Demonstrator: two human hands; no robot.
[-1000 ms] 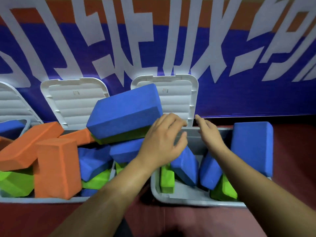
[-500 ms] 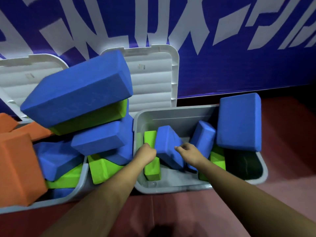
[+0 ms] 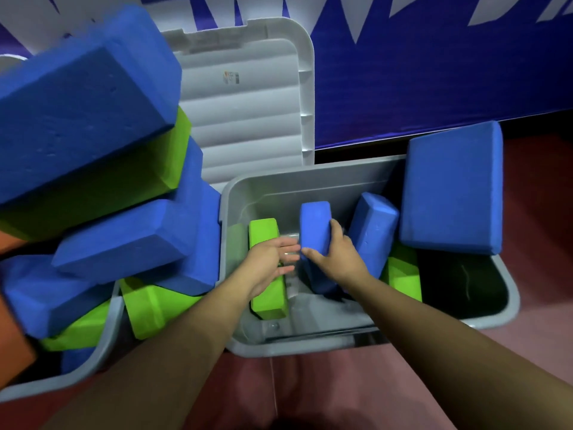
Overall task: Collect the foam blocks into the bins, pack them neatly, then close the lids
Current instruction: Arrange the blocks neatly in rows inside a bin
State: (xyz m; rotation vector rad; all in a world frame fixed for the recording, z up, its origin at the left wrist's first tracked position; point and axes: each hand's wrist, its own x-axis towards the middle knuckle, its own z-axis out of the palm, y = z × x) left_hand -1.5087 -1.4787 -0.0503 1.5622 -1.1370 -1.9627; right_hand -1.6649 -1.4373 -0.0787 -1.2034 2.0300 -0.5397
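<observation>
Grey plastic bin (image 3: 341, 347), centre right of frame: bare floor mid-bin, dark open room at its right end. Large blue foam slab (image 3: 449, 187) overhangs the upper-right rim. Small blue foam block (image 3: 314, 223), centre: likely light, soft; grip across narrow faces. Right hand (image 3: 339, 260) wraps its lower end. Left hand (image 3: 268, 259), fingers straight, lies on green foam block (image 3: 263, 232).

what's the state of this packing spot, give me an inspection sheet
surface: red floor, both bins stand on it
job's things: right bin part filled, blocks standing loosely, lid open behind it; big blue block resting at its right rim; left bin heaped above its rim
clutter: nothing seen
hands: right hand grips a small blue block; left hand open, fingers straight, over a green block
cables: nothing seen
surroundings: blue wall banner with white lettering
</observation>
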